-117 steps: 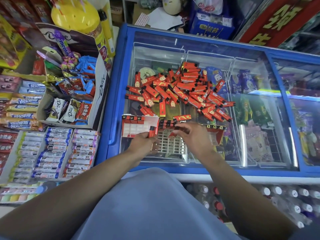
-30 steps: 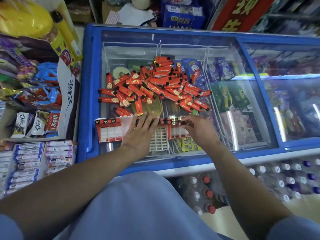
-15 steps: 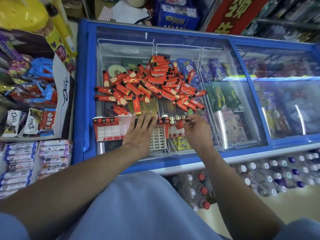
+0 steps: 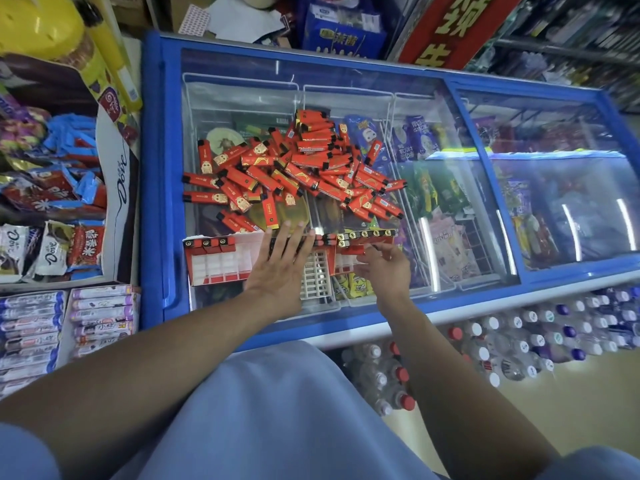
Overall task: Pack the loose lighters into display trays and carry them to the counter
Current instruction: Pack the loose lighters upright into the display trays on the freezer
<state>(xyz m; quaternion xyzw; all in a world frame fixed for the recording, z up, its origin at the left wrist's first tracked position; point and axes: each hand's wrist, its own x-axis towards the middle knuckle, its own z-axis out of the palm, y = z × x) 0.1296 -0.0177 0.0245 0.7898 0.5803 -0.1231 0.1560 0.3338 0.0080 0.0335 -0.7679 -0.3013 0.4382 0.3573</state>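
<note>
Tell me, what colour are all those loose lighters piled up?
Red with black ends, the lighters show best in the head view.

One head-worn view, looking steeply down from your own eye level.
You face the freezer lid (image 4: 346,98) at arm's reach, wide-angle bending its edges; your forearms enter from the bottom, snack shelves (image 4: 52,202) fill the left margin.

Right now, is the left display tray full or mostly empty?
Mostly empty. The left display tray holds only three lighters in its far row; its other white slots are bare.
</note>
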